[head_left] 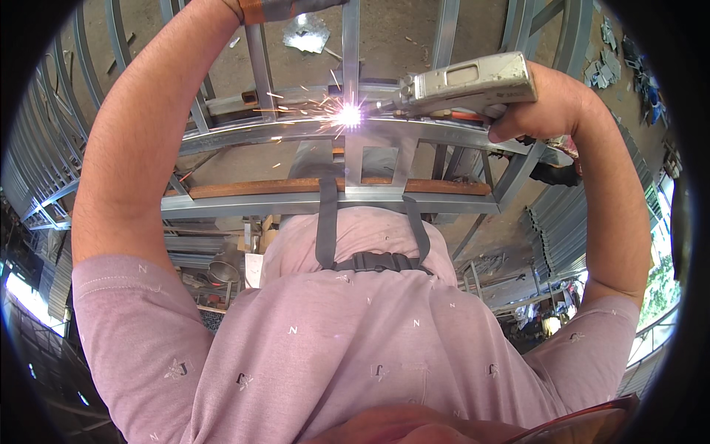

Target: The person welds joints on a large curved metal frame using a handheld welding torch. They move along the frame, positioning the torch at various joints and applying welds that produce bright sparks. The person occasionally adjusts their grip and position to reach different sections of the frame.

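Observation:
My right hand (pixel 546 107) is closed around the rear of a pale, scuffed handheld welding gun (pixel 462 83). The gun's narrow nozzle points left, its tip close to a bright weld spot (pixel 349 115). Sparks fly from that spot, mostly leftward, where an upright meets a rail of a grey metal frame (pixel 251 135). The glare hides the joint itself. My left arm reaches forward to the top edge. An orange and grey covering, seemingly a glove, is on my left hand (pixel 288 9); its fingers are mostly cut off by the view, so its grip does not show.
A rust-brown bar (pixel 251 188) runs along the frame's near rail (pixel 259 205), just in front of my body. Many metal bars (pixel 44 140) stand at the left. Corrugated sheets (pixel 558 229) lie at the right. Scraps (pixel 603 70) litter the ground at the far right.

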`<state>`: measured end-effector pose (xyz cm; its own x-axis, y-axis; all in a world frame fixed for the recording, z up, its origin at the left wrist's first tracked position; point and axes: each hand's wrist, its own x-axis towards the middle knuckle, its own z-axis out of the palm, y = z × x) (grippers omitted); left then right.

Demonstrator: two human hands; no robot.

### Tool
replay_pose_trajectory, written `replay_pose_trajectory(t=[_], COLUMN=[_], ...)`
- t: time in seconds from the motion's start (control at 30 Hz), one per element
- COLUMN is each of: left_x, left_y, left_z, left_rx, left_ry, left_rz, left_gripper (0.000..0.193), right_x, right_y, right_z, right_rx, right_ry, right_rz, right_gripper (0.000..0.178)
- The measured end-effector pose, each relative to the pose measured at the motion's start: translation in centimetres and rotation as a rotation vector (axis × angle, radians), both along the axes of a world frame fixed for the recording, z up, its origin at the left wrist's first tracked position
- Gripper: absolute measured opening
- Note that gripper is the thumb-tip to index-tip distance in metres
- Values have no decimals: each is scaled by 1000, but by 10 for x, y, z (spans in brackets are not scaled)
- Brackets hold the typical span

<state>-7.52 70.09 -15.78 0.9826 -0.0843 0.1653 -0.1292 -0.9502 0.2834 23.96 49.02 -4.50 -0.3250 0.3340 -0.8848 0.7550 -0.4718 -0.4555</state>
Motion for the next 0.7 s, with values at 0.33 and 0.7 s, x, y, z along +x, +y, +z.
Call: replay_pose_trajectory(t=[0.33,0.7], left_x=[-4,-7], left_y=[3,6], left_z=[0,-3], left_rx=[-4,-8], left_ry=[1,-11], left_rz=[-13,-22], left_gripper=[49,49], right_x=[8,9], right_y=[-3,1], right_z=[-2,3], right_rx=[16,-92], right_ry=[56,-45], right_rz=[-3,-4], right_gripper=[69,73])
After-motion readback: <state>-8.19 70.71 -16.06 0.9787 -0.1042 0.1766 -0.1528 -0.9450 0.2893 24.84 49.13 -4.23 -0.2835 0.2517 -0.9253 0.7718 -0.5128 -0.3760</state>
